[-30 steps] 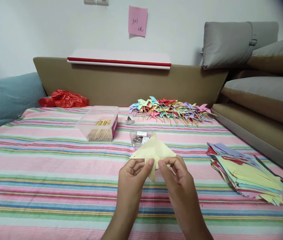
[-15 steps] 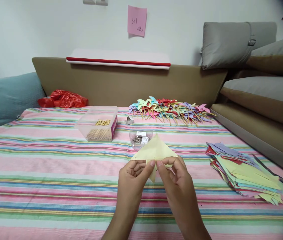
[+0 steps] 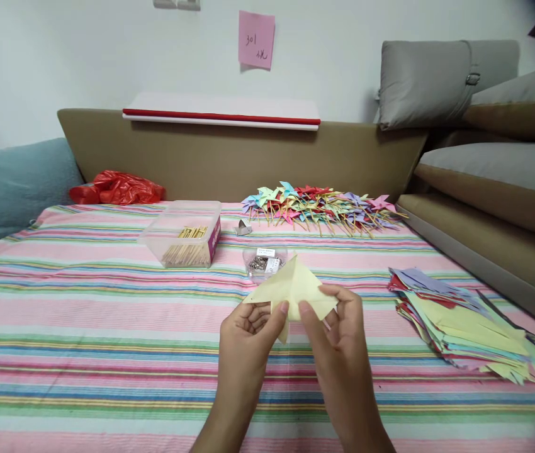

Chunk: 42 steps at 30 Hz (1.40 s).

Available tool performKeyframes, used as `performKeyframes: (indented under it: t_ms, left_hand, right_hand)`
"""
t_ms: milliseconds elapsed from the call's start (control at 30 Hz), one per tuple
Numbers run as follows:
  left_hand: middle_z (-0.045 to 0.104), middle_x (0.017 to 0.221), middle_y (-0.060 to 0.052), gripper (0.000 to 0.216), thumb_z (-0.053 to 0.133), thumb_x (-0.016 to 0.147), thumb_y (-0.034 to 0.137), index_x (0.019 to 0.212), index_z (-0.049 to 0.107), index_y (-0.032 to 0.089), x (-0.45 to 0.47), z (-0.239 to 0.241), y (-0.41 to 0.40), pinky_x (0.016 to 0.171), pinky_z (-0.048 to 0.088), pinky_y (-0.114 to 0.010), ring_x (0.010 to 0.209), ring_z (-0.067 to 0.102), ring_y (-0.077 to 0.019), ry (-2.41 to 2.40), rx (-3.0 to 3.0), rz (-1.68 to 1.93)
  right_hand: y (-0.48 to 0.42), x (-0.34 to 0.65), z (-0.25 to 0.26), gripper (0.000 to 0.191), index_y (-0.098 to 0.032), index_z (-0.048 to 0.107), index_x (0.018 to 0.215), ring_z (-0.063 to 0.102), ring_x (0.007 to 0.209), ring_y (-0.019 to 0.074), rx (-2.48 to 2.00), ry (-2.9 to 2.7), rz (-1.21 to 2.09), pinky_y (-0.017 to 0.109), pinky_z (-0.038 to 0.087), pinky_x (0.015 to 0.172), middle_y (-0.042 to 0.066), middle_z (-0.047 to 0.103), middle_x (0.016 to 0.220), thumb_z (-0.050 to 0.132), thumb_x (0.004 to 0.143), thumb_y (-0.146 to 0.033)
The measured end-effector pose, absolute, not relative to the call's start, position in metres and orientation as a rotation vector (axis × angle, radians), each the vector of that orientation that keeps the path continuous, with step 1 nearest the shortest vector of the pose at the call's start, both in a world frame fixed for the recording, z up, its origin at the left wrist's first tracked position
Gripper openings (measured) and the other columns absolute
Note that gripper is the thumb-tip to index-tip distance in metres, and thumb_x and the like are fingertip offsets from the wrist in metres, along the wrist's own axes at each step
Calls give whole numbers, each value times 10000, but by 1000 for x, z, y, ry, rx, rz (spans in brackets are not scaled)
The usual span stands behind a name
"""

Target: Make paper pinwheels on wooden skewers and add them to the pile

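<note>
Striped cloth (image 3: 107, 327) below yellow paper (image 3: 291, 283) (pink note (image 3: 256, 40) on white wall (image 3: 83, 56))

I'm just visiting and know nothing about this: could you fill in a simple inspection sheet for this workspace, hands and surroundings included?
Surface: striped cloth, slightly creased.
Things in hand: yellow paper, creased, with pointed corners.
Things nearby: clear box holding thin sticks; small clear tub of metal pieces; pile of pinwheels; stack of cut paper, mixed colours; dark scissors beside the stack, partly hidden.
Clutter: crumpled red plastic bag at the far left.
Left hand: pinching the paper, thumb on top.
Right hand: holding the paper's other side, thumb on top.
Cables: nothing seen.
Surroundings: white wall with pink note; grey cushion at upper right; teal cushion at left.
</note>
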<state>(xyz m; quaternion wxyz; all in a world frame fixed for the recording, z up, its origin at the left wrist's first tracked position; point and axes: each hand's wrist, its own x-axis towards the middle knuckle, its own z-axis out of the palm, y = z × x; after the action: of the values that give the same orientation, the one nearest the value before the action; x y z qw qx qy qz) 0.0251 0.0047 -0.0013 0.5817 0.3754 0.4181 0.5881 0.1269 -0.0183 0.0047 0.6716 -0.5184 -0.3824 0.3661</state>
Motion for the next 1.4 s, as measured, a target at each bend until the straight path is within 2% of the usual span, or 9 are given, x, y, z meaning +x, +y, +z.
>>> performKeyframes:
  t_ms: [133, 400, 467, 533, 667, 833, 1100, 1267, 1400]
  left_hand:
    - [790, 823, -55, 237, 845, 736, 322, 853, 729, 152, 22, -1, 6, 662, 544, -230, 782, 708, -173, 1010, 905, 1359]
    - [733, 758, 3, 139, 748, 842, 306, 837, 658, 200, 18, -2, 6, 700, 496, -254, 781, 678, -172, 1012, 1265, 1339]
    - [727, 761, 5, 130, 732, 856, 301, 845, 645, 205, 18, -2, 6, 734, 499, -269, 795, 678, -179, 1009, 1313, 1334]
    - [721, 767, 6, 121, 717, 869, 301, 865, 639, 208, 17, -3, 7, 760, 502, -283, 802, 676, -183, 1000, 1346, 1326]
    - [715, 787, 13, 135, 703, 884, 300, 946, 616, 218, 12, -2, 8, 786, 489, -293, 812, 666, -182, 952, 1418, 1266]
    - [662, 744, 54, 362, 696, 894, 299, 1223, 547, 265, 3, 4, 10, 746, 455, -261, 771, 627, -152, 904, 1449, 1133]
    - [696, 781, 24, 455, 709, 883, 281, 1295, 522, 243, -5, 7, 13, 761, 459, -264, 785, 627, -154, 874, 1476, 939]
    - [716, 809, -3, 406, 727, 870, 317, 1231, 568, 217, -6, 7, 17, 747, 483, -263, 807, 663, -167, 855, 1299, 993]
    - [764, 991, -71, 369, 719, 878, 350, 1201, 630, 196, 1, 6, 16, 851, 507, -288, 913, 695, -187, 814, 1122, 1118]
  right_hand:
    - [-17, 145, 6, 212, -256, 693, 959, 539, 1229, 285, -1271, -1091, 569, 355, 509, 803, 98, 560, 1290, 657, 859, -439]
    - [-17, 161, 4, 158, -282, 756, 832, 493, 1271, 329, -1373, -1343, 415, 531, 434, 999, 68, 477, 1429, 675, 858, -415]
    - [-16, 159, 5, 180, -268, 731, 845, 485, 1289, 330, -1355, -1313, 441, 533, 428, 1010, 78, 485, 1426, 650, 871, -426]
    - [-16, 158, 7, 230, -270, 687, 998, 501, 1288, 323, -1311, -1188, 537, 511, 453, 999, 102, 525, 1390, 680, 845, -442]
    - [-16, 162, 14, 620, -266, 569, 1280, 615, 1171, 305, -1222, -924, 1027, 413, 532, 896, 107, 665, 1252, 798, 737, -457]
    - [-18, 173, 20, 402, -211, 764, 1057, 651, 1079, 275, -1133, -1009, 1349, 311, 528, 825, 84, 688, 1258, 801, 737, -452]
    - [-17, 172, 9, 353, -190, 780, 1022, 693, 844, 239, -1265, -1140, 1304, 293, 527, 676, 89, 764, 1013, 768, 761, -428]
    - [-15, 164, 10, 411, -173, 763, 1038, 712, 928, 282, -1228, -977, 1238, 338, 549, 762, 93, 788, 988, 784, 738, -452]
    - [-13, 149, 11, 466, -178, 734, 1122, 685, 1090, 308, -1032, -680, 1219, 399, 538, 907, 91, 781, 1087, 808, 733, -425]
